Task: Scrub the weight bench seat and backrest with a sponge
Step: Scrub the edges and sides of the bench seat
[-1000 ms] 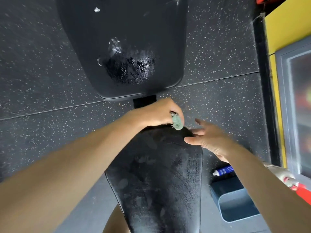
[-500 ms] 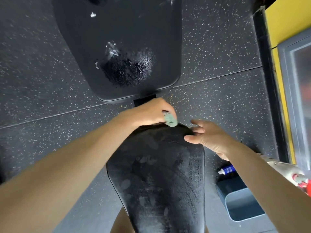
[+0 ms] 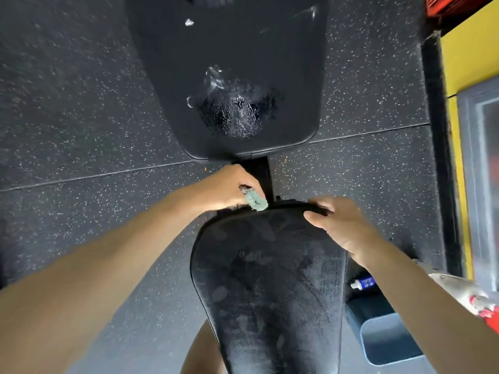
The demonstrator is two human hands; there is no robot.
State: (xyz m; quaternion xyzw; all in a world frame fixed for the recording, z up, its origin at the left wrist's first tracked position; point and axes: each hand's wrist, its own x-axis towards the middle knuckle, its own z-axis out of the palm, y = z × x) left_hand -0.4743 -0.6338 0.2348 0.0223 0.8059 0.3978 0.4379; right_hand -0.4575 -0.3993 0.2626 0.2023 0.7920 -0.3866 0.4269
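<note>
Speckled rubber floor (image 3: 81, 103). The left hand (image 3: 226, 187) pinches soft, likely wet green sponge (image 3: 256, 202); right hand (image 3: 340, 225) beside it grips black padded seat (image 3: 270, 279)

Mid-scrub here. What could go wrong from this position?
The sponge, pinched in the left hand, sits at the far edge of the seat; it may slip into the gap. The right hand grips that edge and could slide. Suds pooled on the backrest may run onto the floor.
</note>
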